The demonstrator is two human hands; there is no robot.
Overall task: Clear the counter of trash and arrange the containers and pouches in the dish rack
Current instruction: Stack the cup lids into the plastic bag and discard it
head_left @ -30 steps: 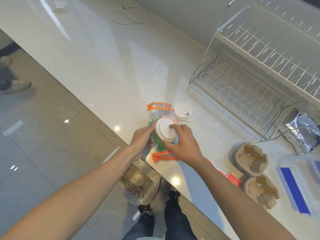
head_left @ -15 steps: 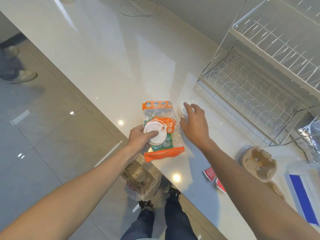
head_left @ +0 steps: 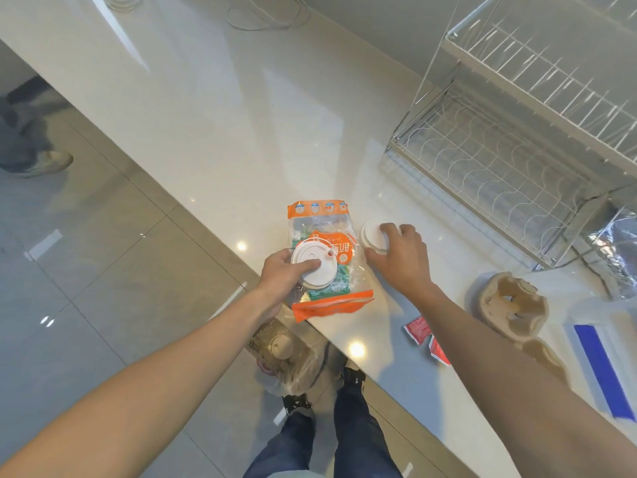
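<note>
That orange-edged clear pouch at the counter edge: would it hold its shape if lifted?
Probably not: the pouch looks like thin crinkled film, so it would likely sag. It seems light and, being glossy, perhaps slippery on the shiny counter.

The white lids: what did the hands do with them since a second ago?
The right hand let go of the lid over the orange pouch and reached right to the second lid on the counter, fingers now on it. The left hand kept hold of the first lid. Pouch, dish rack and cup carriers stayed put.

glossy grey tiled floor (head_left: pixel 86 270), pale wall (head_left: pixel 362 25)
</note>
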